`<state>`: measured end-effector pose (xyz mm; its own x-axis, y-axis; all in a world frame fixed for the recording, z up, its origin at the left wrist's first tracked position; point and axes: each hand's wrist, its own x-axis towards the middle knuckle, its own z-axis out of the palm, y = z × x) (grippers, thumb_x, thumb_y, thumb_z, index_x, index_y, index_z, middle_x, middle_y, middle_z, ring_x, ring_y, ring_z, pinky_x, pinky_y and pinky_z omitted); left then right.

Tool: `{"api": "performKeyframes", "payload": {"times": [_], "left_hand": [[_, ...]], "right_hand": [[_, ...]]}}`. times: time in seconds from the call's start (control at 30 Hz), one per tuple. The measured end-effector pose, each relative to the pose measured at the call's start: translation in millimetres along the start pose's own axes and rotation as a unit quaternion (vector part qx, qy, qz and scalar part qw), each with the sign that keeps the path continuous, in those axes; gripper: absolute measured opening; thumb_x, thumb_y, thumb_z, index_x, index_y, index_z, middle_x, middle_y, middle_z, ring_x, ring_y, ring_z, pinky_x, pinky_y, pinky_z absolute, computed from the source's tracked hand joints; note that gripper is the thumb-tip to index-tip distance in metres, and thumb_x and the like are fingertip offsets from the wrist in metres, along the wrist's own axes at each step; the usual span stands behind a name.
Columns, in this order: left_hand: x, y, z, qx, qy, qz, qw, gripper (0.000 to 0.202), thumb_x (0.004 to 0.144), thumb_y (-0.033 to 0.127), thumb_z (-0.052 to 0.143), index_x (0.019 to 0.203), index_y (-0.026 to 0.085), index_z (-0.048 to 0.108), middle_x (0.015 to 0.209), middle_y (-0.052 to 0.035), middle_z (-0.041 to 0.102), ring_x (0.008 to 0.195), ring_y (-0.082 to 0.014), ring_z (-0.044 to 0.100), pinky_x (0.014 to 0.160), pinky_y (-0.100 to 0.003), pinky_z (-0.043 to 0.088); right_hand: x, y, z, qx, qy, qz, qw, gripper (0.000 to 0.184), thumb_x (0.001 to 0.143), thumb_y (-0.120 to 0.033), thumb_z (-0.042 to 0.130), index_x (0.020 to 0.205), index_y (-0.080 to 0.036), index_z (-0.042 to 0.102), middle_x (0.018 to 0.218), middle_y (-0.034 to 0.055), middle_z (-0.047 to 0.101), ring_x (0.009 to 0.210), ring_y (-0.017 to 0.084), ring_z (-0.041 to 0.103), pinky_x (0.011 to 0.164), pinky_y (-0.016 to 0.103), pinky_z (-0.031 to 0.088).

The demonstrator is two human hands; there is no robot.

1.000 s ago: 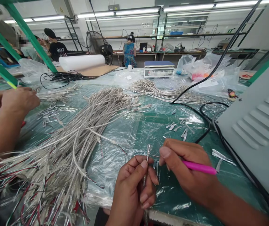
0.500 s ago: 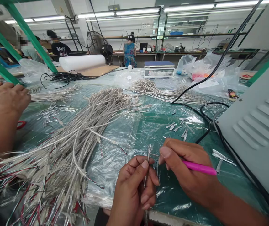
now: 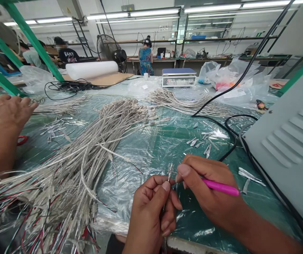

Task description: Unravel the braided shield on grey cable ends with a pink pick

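Between thumb and fingers my left hand (image 3: 155,204) pinches a cable (image 3: 170,172), its frayed silvery end pointing up. My right hand (image 3: 207,187) is closed around a tool with a pink handle (image 3: 221,187); its thin metal tip crosses the cable's frayed end. The fingers hide the middle of the tool. To the left of my hands lies a large heap of clear-sheathed, braided cables (image 3: 101,141), with red, black, green and white wires showing at the near ends.
Foil scraps (image 3: 207,151) lie on the plastic-covered green table (image 3: 164,141). A grey vented metal box (image 3: 289,141) stands right, a black cord beside it. A co-worker's hand (image 3: 5,113) is at the left edge. Behind are a scale (image 3: 179,77) and plastic bags (image 3: 236,76).
My right hand has shifted slightly left, bringing the pink-handled tool's tip across the frayed cable end. My left hand has moved slightly right. The co-worker's hand at left has shifted a little.
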<state>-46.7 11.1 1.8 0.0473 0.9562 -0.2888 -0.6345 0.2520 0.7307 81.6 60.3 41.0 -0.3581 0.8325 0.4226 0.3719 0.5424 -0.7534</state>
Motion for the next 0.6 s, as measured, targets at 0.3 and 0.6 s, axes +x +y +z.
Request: {"api": "performKeyframes", "payload": {"times": [0.3, 0.6], "left_hand": [[-2.1, 2.0, -0.6, -0.004, -0.002, -0.008, 1.000, 0.011, 0.087, 0.024, 0.062, 0.084, 0.013, 0.061, 0.056, 0.0003, 0.062, 0.032, 0.0005, 0.020, 0.032, -0.012, 0.022], [-1.5, 3.3, -3.7, -0.050, -0.016, -0.007, 0.999, 0.013, 0.090, 0.023, 0.056, 0.085, 0.012, 0.062, 0.057, -0.0003, 0.061, 0.033, 0.0001, 0.019, 0.031, -0.012, 0.022]], "right_hand": [[10.4, 19.4, -18.1, -0.040, 0.165, 0.049, 0.984, 0.035, 0.097, -0.036, 0.052, 0.067, -0.020, 0.061, 0.061, -0.0011, 0.056, 0.057, 0.013, 0.053, 0.055, 0.027, 0.042], [0.3, 1.3, -7.3, 0.015, 0.016, -0.028, 0.999, 0.040, 0.098, -0.029, 0.046, 0.061, -0.018, 0.055, 0.054, -0.0027, 0.051, 0.048, 0.009, 0.048, 0.049, 0.025, 0.036]]}}
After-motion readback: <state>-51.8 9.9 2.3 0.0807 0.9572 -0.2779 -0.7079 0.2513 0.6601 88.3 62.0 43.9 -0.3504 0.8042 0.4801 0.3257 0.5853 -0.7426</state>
